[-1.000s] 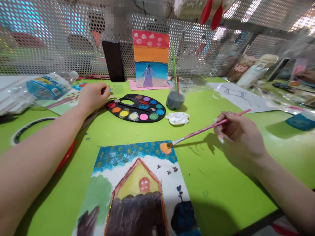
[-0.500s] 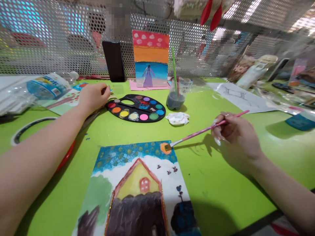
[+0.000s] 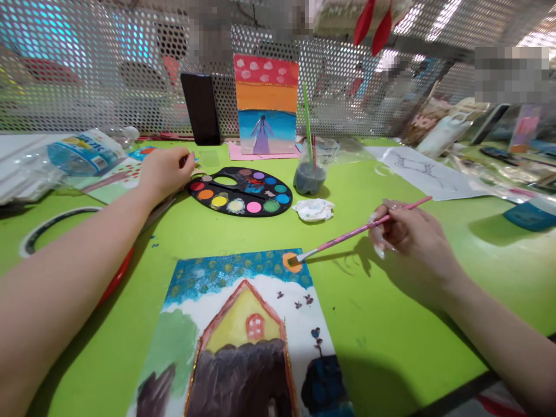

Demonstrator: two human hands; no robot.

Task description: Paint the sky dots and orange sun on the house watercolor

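Note:
A painting of a yellow house [image 3: 243, 336] lies on the green table [image 3: 382, 324] in front of me. My right hand [image 3: 412, 237] is closed on a pink paintbrush [image 3: 356, 231], whose tip touches the orange sun at the painting's top right corner. My left hand [image 3: 165, 171] rests with curled fingers at the left end of the black oval paint palette [image 3: 241, 191], pinching its edge or a small dark thing I cannot make out.
A cup of grey water with a green brush [image 3: 309, 168] and a crumpled tissue [image 3: 315, 209] sit behind the painting. A dark phone [image 3: 200, 108] and a striped painting [image 3: 266, 104] lean on the mesh wall. Papers and packets lie left and right.
My right hand has slid slightly left with the brush, moving the tip further onto the orange sun. The left hand has stayed put.

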